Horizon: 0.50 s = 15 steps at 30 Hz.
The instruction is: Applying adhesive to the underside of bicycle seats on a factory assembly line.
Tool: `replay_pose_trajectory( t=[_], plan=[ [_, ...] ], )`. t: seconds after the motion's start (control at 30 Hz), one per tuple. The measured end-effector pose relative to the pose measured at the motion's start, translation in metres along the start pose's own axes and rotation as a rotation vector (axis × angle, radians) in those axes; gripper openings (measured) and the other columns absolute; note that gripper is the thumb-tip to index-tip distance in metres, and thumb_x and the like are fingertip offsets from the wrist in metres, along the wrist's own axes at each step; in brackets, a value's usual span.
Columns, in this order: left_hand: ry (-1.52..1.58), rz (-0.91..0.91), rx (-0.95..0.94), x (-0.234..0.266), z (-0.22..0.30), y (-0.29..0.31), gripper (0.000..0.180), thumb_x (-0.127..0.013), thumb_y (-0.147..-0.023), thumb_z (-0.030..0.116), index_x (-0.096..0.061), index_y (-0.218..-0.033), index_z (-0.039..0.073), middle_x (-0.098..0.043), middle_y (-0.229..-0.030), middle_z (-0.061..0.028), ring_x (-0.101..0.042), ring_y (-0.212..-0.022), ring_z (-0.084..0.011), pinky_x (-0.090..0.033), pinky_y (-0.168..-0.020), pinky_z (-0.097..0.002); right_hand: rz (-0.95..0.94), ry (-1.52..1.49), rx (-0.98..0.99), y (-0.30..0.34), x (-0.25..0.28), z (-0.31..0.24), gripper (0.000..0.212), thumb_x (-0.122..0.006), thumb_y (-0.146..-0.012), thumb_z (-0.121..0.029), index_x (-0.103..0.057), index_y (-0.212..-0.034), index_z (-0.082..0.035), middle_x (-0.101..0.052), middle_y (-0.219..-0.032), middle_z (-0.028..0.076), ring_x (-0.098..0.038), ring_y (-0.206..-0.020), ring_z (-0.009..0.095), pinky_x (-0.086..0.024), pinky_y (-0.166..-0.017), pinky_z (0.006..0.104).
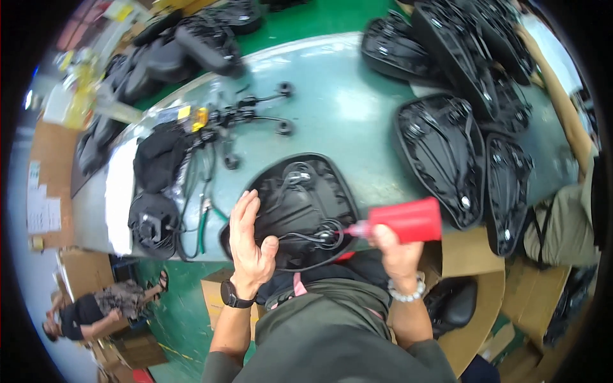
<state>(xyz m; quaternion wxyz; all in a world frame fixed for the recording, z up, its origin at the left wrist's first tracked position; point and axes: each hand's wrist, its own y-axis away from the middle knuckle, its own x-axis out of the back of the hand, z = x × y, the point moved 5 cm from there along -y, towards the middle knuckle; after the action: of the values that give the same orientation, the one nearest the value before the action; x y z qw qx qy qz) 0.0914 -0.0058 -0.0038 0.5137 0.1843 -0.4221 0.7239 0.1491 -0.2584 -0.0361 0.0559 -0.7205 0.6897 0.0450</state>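
Over the black shell [300, 204], the right hand [393, 249] tips a red bottle [402, 220].

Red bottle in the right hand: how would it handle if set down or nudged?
The red bottle looks like soft plastic, so probably squeezable and light. Its round body would likely roll if laid on the table. The narrow nozzle, now at the black wires, may drip if squeezed.

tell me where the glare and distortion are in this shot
Head view: overhead light glares pale off the green table above the black seat shell; fisheye bends the table edge and darkens the rim; the left hand and the right hand with its red bottle look slightly soft.
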Motion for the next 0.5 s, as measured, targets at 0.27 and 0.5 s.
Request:
replay_pose_trajectory(
  t=[0.27, 0.5],
  plan=[
    [0.146, -0.083, 0.598, 0.054, -0.06, 0.083, 0.045, -0.045, -0.096, 0.034, -0.052, -0.119, -0.003, -0.058, -0.112, -0.0231, -0.056, -0.105, -0.0379, -0.045, -0.09, -0.0427, -0.072, -1.039, -0.272, 0.003, 0.017, 0.017, 0.026, -0.063, -0.084, -0.024, -0.056, -0.1, -0.004, -0.058, -0.086, 0.006, -0.051, -0.073, 0.02, -0.039, -0.085, 0.043],
    [0.701, -0.012, 0.914, 0.037, -0.054, 0.136, 0.039, -0.048, -0.095, 0.026, -0.044, -0.123, 0.001, -0.055, -0.105, -0.0156, -0.055, -0.096, -0.0216, -0.045, -0.088, -0.0312, -0.167, -0.733, -0.034, -0.017, -0.033, -0.015, 0.017, -0.062, -0.081, -0.027, -0.057, -0.089, -0.013, -0.054, -0.074, 0.0, -0.045, -0.062, 0.016, -0.037, -0.069, 0.0368]
  ],
)
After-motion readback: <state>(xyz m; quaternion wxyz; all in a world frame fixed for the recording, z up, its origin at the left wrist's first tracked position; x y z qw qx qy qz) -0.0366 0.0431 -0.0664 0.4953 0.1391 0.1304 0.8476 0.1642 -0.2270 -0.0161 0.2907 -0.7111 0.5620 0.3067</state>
